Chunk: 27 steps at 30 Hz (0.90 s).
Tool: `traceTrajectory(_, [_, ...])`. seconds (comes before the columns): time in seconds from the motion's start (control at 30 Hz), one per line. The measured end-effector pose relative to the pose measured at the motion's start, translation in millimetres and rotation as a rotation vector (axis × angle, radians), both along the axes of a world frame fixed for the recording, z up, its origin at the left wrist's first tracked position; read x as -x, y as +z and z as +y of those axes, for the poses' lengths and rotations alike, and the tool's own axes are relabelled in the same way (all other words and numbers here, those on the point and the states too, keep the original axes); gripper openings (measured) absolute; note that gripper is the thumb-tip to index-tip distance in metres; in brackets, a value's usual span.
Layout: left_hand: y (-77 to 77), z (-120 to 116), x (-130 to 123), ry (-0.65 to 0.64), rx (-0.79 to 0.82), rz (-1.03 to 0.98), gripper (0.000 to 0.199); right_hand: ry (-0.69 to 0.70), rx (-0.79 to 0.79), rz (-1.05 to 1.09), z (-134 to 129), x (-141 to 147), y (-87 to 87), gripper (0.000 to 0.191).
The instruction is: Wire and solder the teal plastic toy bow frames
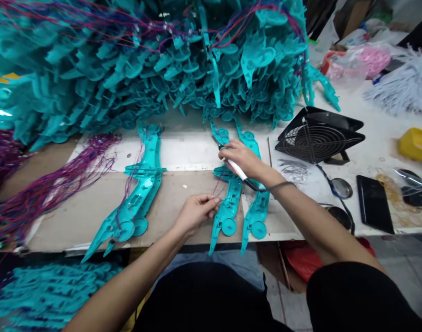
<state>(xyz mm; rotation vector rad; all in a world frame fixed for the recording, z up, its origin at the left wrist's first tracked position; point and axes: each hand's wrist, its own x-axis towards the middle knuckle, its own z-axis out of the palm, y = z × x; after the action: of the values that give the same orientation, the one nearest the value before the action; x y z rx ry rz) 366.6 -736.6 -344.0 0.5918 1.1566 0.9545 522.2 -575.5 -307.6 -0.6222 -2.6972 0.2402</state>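
My right hand (245, 160) is closed around the white handle of a soldering iron (237, 170), its black cord trailing over my wrist. The iron's tip points up and left, close to the upper end of a turquoise plastic part (234, 196). Low beside that part, my left hand (197, 210) pinches a thin reddish wire (216, 186) between thumb and fingertips. A similar turquoise part (261, 207) lies just to the right, partly hidden by my right hand and forearm. Farther left, more turquoise parts (146, 180) lie together with thin wires along them.
A big heap of turquoise parts (127, 78) fills the back of the table. Purple-red wire bundles (68, 180) lie at left. To the right stand a black fan (314, 138), a round tin (341, 188), a flat black object (373, 203) and a yellow container (416, 144).
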Motion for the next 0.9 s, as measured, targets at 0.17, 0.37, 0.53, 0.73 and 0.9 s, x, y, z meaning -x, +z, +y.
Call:
traceTrajectory(0.17, [-7.8, 1, -2, 0.009, 0.026, -0.04, 0.041, -0.235, 0.356, 0.39, -79, -29, -5.8, 0.013])
traceTrajectory(0.37, [-6.8, 1, -6, -0.027, 0.02, -0.022, 0.037, -0.391, 0.506, 0.556, -121, -35, -24.3, 0.019])
traceTrajectory(0.53, [-4.0, 7, -8, -0.039, -0.118, 0.194, 0.028, -0.363, 0.37, 0.461, -121, -33, -34.5, 0.013])
traceTrajectory(0.73, [-13.6, 9, -11, -0.14, -0.34, 0.447, 0.017, -0.34, 0.281, 0.444, -125, -32, -36.2, 0.016])
traceTrajectory(0.9, [-24.5, 6, -9, -0.17, -0.349, 0.523, 0.014, -0.433, 0.309, 0.586, -156, -54, -20.3, 0.036])
